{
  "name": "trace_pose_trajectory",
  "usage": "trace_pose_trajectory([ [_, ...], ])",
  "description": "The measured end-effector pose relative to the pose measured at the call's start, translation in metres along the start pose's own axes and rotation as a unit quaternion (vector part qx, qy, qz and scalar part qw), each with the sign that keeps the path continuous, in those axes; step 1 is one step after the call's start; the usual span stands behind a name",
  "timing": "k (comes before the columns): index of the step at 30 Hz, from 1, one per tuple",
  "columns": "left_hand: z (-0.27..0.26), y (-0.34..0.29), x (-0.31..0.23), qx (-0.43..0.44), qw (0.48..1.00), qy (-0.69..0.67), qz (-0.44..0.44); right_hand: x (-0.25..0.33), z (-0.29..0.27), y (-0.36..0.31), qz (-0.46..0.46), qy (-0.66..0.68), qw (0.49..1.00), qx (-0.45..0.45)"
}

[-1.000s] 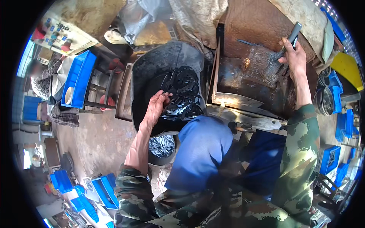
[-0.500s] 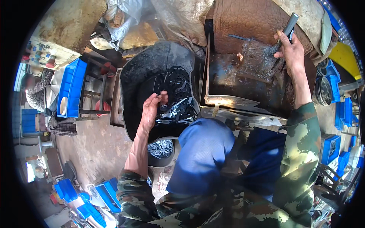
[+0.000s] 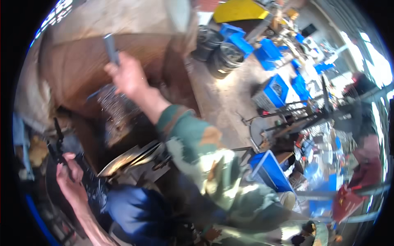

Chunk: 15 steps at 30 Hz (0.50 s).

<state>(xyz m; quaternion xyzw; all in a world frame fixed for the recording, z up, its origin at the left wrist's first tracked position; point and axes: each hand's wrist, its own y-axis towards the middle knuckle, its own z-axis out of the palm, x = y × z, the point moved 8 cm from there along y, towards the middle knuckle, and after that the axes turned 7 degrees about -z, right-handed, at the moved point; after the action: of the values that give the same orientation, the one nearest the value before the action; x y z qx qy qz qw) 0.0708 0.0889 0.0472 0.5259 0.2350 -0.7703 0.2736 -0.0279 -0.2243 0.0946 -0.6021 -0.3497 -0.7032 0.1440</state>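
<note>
My left hand (image 3: pixel 73 182) is closed on a slim black metal piece (image 3: pixel 58 133), whose two prongs stick up past the fingers. Below that hand lies the dark tub (image 3: pixel 51 190), mostly hidden, with dark shiny pieces (image 3: pixel 96 192) beside my knee. My right hand (image 3: pixel 130 78) is wrapped round a thick grey metal bar (image 3: pixel 110 49), its end pointing up and away. Beneath the right hand is a wet, glistening block (image 3: pixel 117 110) in the brown-lined tray (image 3: pixel 170 61). Motion blurs both hands.
To the right stand dark round buckets (image 3: pixel 225 59) and blue bins (image 3: pixel 269 53) on the concrete floor (image 3: pixel 217 110). A yellow panel (image 3: pixel 240 11) is at the back. A blue crate (image 3: pixel 269 170) and metal stands (image 3: pixel 287 123) lie beyond my right sleeve.
The whole view has swung right, so the tray and tub now sit at the left. My left hand has lifted out of the tub with the black piece. The right hand still grips the bar.
</note>
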Motion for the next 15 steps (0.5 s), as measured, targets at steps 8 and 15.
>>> trace_pose_trajectory([
  [8,0.111,0.074,-0.038,-0.069,0.996,-0.049,0.013,0.003,-0.009,0.001,-0.054,-0.171,0.982,-0.058],
  [15,0.135,0.091,-0.021,-0.149,0.985,0.032,0.082,0.010,-0.011,-0.003,-0.108,-0.169,0.975,-0.097],
])
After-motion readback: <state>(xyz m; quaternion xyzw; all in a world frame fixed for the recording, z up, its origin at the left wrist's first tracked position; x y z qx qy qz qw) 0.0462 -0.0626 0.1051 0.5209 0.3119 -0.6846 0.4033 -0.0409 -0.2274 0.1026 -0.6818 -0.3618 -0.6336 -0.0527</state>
